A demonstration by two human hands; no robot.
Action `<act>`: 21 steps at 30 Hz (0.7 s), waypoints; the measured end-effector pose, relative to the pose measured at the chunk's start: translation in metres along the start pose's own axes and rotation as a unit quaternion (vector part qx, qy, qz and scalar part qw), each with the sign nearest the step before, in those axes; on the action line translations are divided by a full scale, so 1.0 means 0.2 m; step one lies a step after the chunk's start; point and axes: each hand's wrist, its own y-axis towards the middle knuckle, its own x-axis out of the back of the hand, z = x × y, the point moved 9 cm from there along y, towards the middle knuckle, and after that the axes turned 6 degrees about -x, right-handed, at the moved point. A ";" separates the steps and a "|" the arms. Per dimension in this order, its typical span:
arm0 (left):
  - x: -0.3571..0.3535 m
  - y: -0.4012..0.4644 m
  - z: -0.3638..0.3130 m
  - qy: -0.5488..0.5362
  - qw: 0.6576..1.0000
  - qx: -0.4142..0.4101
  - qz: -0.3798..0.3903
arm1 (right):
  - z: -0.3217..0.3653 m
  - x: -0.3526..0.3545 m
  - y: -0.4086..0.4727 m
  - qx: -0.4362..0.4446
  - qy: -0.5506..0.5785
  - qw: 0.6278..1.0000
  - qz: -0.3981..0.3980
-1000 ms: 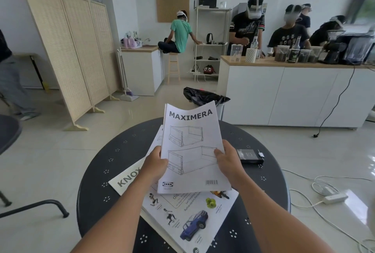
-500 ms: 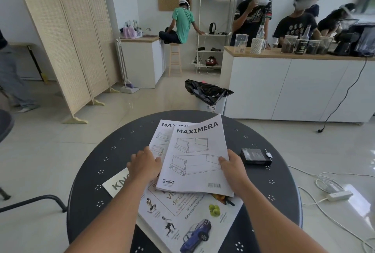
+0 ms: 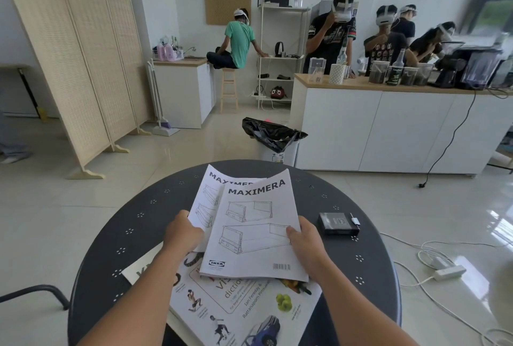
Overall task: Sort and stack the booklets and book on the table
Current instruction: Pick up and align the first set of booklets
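On the round black table (image 3: 133, 237) my right hand (image 3: 306, 245) grips the right edge of a white MAXIMERA booklet (image 3: 255, 229). My left hand (image 3: 181, 233) pinches the left edge of a second MAXIMERA booklet (image 3: 206, 196), which lies half under the first. Both rest over a picture dictionary book (image 3: 241, 309) with a blue car on its cover. A third booklet (image 3: 141, 270) peeks out at the left, mostly hidden by my left forearm.
A small black box (image 3: 337, 223) sits on the table to the right of my right hand. Behind the table stand a bin with a black bag (image 3: 273, 134) and a white counter (image 3: 388, 129). Cables and a power strip (image 3: 447, 272) lie on the floor at right.
The top MAXIMERA booklet has come down from upright to almost flat on the pile. A second MAXIMERA booklet now shows beneath it, and my left hand has shifted onto that one.
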 end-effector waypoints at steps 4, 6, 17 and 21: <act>0.02 -0.04 -0.02 -0.028 0.999 -0.026 -0.023 | 0.02 0.00 -0.01 -0.001 -0.001 1.000 0.001; 0.04 -0.06 -0.02 -0.060 0.997 -0.030 -0.028 | 0.04 0.00 -0.02 0.002 -0.002 1.000 0.000; 0.16 -0.21 -0.03 -0.203 0.977 -0.047 -0.052 | 0.17 0.08 -0.13 0.033 0.049 0.998 -0.010; 0.12 -0.28 0.02 -0.276 0.961 -0.009 -0.016 | 0.16 0.10 -0.17 0.024 0.067 0.997 -0.007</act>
